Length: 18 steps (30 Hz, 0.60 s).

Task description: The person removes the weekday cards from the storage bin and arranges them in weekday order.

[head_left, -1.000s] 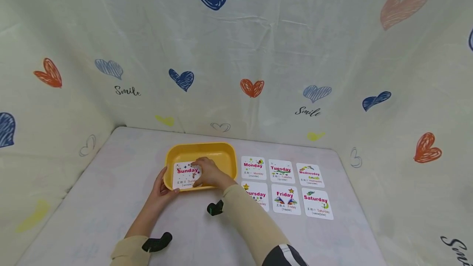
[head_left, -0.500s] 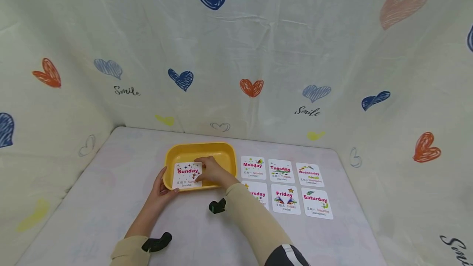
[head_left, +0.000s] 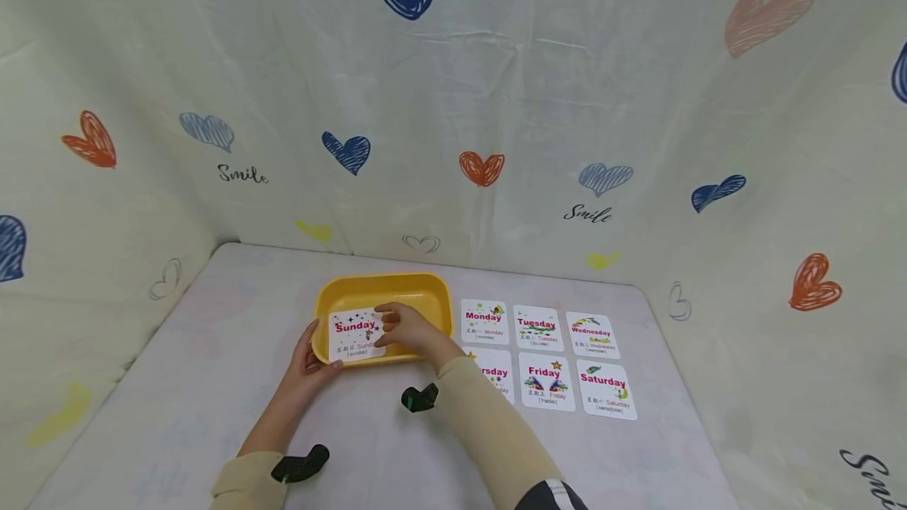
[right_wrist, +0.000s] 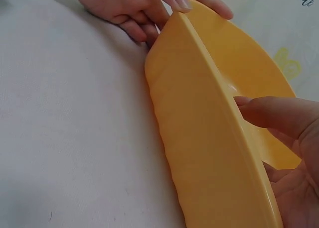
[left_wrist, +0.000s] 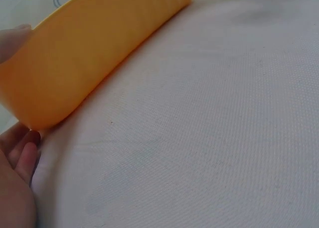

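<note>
My left hand [head_left: 305,368] grips the near left corner of a yellow tray [head_left: 425,297]. In the left wrist view, its fingers lie at the base of the tray [left_wrist: 99,44]. The right wrist view shows this left hand's [right_wrist: 127,6] thumb on the rim. A white "Sunday" card [head_left: 350,341] lies in the tray's left part, slightly turned. My right hand [head_left: 414,333] reaches into the tray, fingertips at the card's right edge. Thumb and fingers of the right hand [right_wrist: 294,153] stand apart in the right wrist view, where the card is hidden behind the tray wall.
Right of the tray, cards lie in two rows: Monday [head_left: 485,322], Tuesday [head_left: 538,328], Wednesday [head_left: 593,335], a partly covered one ending in "rsday" [head_left: 499,384], Friday [head_left: 546,382] and Saturday [head_left: 607,389]. My right sleeve [head_left: 489,431] passes over the table beside them.
The Sunday card has shifted slightly left and turned a little counterclockwise in the tray. My right hand has drawn slightly right, off the card's face to its edge. My left hand stays on the tray.
</note>
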{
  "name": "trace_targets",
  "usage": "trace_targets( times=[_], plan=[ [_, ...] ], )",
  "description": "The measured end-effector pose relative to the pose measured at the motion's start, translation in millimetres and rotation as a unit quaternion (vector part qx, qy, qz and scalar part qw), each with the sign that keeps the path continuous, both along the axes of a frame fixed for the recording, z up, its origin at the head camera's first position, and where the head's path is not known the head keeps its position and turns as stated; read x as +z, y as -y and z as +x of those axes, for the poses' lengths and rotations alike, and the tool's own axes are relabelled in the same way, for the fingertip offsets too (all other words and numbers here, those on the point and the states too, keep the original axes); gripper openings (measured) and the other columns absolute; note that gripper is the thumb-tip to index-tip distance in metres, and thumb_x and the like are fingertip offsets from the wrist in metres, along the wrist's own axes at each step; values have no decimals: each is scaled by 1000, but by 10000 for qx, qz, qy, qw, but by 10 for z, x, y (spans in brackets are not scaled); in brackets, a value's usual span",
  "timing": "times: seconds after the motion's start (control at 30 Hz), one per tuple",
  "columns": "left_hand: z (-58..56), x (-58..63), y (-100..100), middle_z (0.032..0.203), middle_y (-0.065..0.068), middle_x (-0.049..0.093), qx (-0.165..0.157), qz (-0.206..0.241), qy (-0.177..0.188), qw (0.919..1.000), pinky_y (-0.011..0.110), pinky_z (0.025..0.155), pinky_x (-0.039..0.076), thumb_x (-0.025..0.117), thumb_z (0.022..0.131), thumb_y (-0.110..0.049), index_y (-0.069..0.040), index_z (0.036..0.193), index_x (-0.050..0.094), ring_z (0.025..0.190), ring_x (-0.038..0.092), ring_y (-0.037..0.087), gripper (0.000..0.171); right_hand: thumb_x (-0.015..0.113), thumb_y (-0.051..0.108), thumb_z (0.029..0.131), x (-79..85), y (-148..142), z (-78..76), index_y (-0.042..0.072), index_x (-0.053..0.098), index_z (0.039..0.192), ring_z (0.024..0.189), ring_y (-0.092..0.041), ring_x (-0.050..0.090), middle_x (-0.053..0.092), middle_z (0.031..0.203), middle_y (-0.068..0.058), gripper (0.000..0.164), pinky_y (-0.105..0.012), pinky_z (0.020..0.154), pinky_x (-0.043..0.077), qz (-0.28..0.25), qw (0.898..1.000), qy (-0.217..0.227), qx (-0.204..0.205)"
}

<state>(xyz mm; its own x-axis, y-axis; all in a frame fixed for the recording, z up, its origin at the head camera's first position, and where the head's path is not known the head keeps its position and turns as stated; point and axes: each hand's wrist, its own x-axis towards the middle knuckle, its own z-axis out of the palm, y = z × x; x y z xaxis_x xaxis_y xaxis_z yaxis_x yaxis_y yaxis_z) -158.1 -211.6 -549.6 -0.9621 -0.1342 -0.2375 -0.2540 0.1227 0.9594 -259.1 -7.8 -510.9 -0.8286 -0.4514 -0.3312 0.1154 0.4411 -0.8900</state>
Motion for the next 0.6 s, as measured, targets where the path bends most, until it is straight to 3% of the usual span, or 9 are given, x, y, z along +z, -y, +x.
trace_targets(
  times=[0.17, 0.4, 0.6],
  plan=[
    [-6, -1, -4, 142, 22, 39, -32, 3, -43, 10000, 18, 81, 41, 71, 88, -9, -24, 158, 10, 106, 46, 19, 94, 80, 7, 80, 14, -1, -7, 14, 59, 132, 114, -23, 55, 57, 129, -5, 57, -35, 96, 47, -144, 9999, 77, 52],
    [-8, 1, 0, 144, 20, 37, -84, -98, 52, 9999, 19, 84, 40, 71, 89, -14, -27, 158, 8, 116, 43, 27, 94, 79, 4, 80, 16, -10, -25, 11, 60, 131, 116, -25, 55, 57, 130, -9, 55, -35, 97, 46, -413, 9988, 255, 22],
    [-9, 6, -8, 143, 19, 37, 3, -85, 151, 9998, 20, 85, 39, 71, 89, -14, -29, 158, 8, 113, 42, 24, 95, 77, 3, 81, 40, -39, -15, 12, 61, 127, 110, -22, 56, 58, 124, -7, 50, -34, 93, 49, -251, 9990, 357, 93]
  ],
)
